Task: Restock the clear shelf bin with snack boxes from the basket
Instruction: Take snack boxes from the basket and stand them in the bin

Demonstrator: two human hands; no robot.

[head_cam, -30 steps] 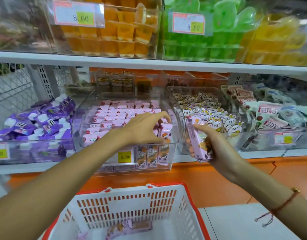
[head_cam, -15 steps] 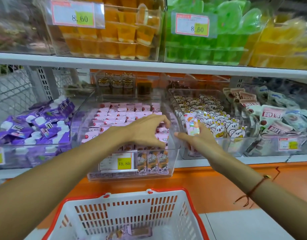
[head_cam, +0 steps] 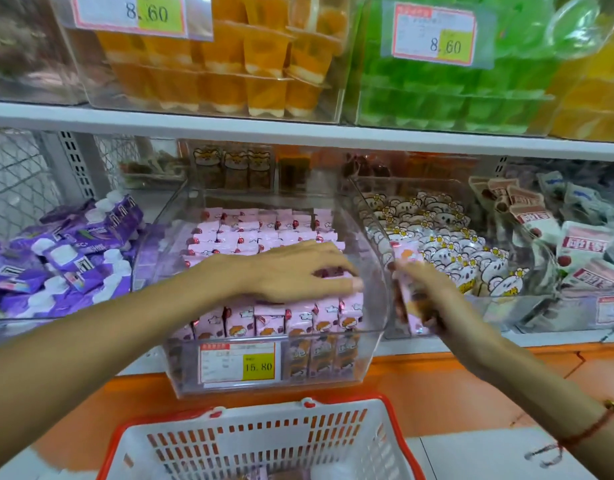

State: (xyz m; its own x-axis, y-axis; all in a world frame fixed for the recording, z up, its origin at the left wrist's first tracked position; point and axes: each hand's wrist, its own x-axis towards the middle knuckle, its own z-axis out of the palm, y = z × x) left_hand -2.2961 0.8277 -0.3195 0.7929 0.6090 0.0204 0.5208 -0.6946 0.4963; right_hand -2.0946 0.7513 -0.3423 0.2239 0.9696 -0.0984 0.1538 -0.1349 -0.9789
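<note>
The clear shelf bin on the middle shelf holds rows of pink snack boxes. My left hand lies flat on the front rows inside the bin, fingers straight and pressing the boxes. My right hand grips one pink snack box upright just outside the bin's right wall; it is blurred. The white basket with a red rim stands below the bin, its bottom mostly out of view.
A bin of purple packets sits to the left and a bin of white cartoon packets to the right. Orange and green jelly cups fill the shelf above. A price tag marks the bin's front.
My right hand has carried the pink box up and left toward the bin's right wall. My left hand has flattened onto the front rows of boxes. The view has moved closer to the shelf.
</note>
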